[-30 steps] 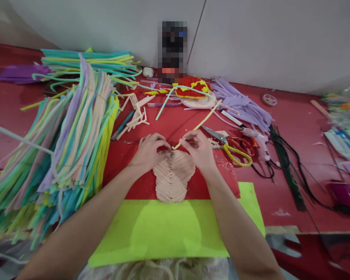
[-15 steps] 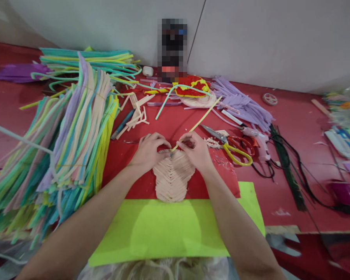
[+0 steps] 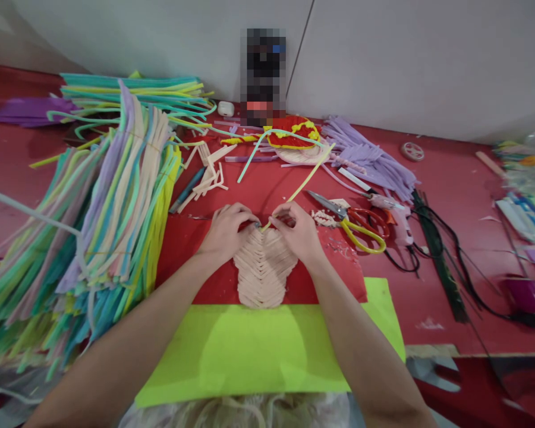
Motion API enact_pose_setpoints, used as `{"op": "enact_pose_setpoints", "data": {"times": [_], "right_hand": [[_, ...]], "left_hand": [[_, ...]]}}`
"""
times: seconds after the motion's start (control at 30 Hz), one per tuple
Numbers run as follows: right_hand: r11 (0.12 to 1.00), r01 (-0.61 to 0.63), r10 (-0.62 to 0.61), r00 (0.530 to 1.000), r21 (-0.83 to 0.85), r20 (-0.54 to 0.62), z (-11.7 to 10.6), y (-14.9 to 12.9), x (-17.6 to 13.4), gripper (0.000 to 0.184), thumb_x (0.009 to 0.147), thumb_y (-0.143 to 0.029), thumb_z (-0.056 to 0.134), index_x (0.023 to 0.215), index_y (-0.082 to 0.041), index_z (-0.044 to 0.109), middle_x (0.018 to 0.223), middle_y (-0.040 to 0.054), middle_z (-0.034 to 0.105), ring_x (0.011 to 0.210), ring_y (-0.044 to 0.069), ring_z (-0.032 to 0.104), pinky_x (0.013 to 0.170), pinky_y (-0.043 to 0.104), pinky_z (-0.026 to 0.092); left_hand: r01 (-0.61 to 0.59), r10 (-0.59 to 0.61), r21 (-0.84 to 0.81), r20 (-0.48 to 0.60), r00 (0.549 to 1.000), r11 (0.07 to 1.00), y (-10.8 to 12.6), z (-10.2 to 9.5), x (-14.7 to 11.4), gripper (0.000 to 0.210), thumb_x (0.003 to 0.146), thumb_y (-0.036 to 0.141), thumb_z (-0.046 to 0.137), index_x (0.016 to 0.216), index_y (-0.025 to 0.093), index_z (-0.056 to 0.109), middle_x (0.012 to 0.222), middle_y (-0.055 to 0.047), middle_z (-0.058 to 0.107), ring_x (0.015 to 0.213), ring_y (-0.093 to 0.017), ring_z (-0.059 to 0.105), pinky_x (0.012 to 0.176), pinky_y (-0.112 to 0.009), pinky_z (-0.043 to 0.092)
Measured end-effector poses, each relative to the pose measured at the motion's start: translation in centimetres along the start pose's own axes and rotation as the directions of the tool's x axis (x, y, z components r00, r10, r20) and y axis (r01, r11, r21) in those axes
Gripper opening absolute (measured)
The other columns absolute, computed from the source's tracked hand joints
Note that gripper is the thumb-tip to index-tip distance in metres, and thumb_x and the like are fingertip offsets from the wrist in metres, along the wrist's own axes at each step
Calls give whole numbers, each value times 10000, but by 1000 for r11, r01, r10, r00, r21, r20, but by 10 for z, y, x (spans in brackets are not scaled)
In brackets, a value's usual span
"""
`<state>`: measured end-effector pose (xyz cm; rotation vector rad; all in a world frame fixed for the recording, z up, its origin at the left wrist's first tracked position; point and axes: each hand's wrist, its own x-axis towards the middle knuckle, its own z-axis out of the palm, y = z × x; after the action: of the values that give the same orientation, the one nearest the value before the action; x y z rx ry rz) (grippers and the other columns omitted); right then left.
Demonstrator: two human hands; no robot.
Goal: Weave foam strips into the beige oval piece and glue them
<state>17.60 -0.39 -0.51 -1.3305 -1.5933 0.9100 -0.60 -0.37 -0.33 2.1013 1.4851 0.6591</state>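
A pale pink leaf-shaped piece (image 3: 263,270), made of pipe cleaners set in a herringbone pattern, lies on a red sheet (image 3: 334,261). At its top edge my right hand (image 3: 298,229) pinches a pale yellow pipe cleaner (image 3: 311,172), whose long free end slants up to the right. My left hand (image 3: 232,232) is closed at the same edge, its fingertips by the short end of the yellow pipe cleaner. What sits between the left thumb and finger is too small to make out. Below, a lime green sheet (image 3: 249,351) spreads towards my body.
Scissors (image 3: 345,217) lie right of my right hand, with a pink glue gun (image 3: 395,217) and its black cord beyond. Bundled pipe cleaners (image 3: 116,196) heap up on the left; purple ones (image 3: 370,154) lie at the back. A blurred dark device (image 3: 264,77) leans against the wall.
The free end of the yellow pipe cleaner has swung slightly left. My left fingertips have shifted a little at the top of the leaf-shaped piece; both hands stay in nearly the same place.
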Motion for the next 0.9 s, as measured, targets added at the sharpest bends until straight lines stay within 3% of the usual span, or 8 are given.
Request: {"op": "enact_pose_setpoints", "data": {"times": [0.17,0.23,0.4,0.53,0.73,0.9], "right_hand": [[1000,-17,17,1000,-10,5,0,0,0,85,756,-189,621,826,-208,577,799,-4,639,724,129,597,708,274,464],[1000,-17,17,1000,-17,3,0,0,0,86,756,-189,615,832,-211,579,795,-6,638,717,130,595,703,275,464],[1000,-6,6,1000,-15,10,1,-1,-1,81,761,-179,604,828,-213,575,793,-7,635,724,132,594,714,278,467],[1000,-11,11,1000,18,9,0,-1,-1,93,756,-170,615,828,-212,575,795,-8,635,742,137,598,734,289,469],[990,-21,22,1000,138,-10,-10,-6,-2,124,761,-238,654,841,-214,563,833,-2,624,784,141,609,759,307,482],[988,-1,8,999,156,-47,-22,-19,-5,138,777,-269,660,860,-224,559,827,-12,635,772,133,612,730,294,482]], "left_hand": [[49,-31,136,-132,991,990,5,-5,-1,172,889,223,488,894,166,651,954,-61,624,917,-215,548,840,-367,415],[66,-38,215,-135,990,974,12,-9,-4,174,896,249,479,888,176,637,944,-59,627,908,-225,544,836,-376,413],[96,-104,281,15,994,955,32,-14,-12,254,863,402,529,926,165,598,926,-76,618,882,-238,553,817,-381,428],[82,-126,339,110,986,937,37,-11,-13,290,813,405,602,968,161,575,991,-96,594,941,-271,537,808,-396,424],[81,-114,219,143,983,972,28,-8,-6,266,728,354,700,897,183,586,975,-68,606,946,-259,535,828,-385,409],[182,-175,-18,182,968,983,29,-11,-7,259,702,297,705,880,202,543,886,-28,639,836,-201,581,723,-312,427]]}}
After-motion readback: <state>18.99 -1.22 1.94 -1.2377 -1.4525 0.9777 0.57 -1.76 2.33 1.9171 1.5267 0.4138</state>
